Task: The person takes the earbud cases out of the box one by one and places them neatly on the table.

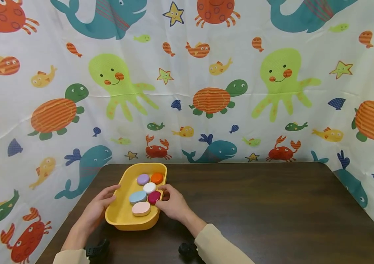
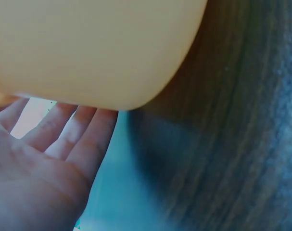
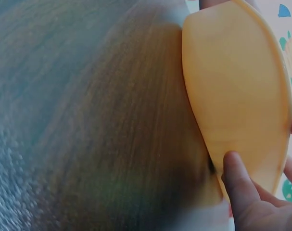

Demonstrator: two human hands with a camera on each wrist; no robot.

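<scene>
A yellow tray [image 1: 121, 198] with rounded corners stands toward the left of the dark table. Inside lie several smooth rounded pieces: a purple one [image 1: 143, 179], an orange one [image 1: 156, 178], a white one [image 1: 149, 188], a light blue one [image 1: 138, 197], a crimson one [image 1: 154, 197] and a pale pink one [image 1: 141, 209]. My left hand [image 1: 96, 207] holds the tray's left rim; in the left wrist view its fingertips vanish behind the edge. On the opposite side my right hand [image 1: 175, 203] grips the right rim, one finger [image 3: 237, 175] lying against the outer wall.
The dark wooden table [image 1: 256, 209] extends far to the right of the tray. Behind it hangs a white curtain [image 1: 173, 146] printed with sea animals, meeting the back edge. Black wrist devices [image 1: 98, 249] sit below both hands.
</scene>
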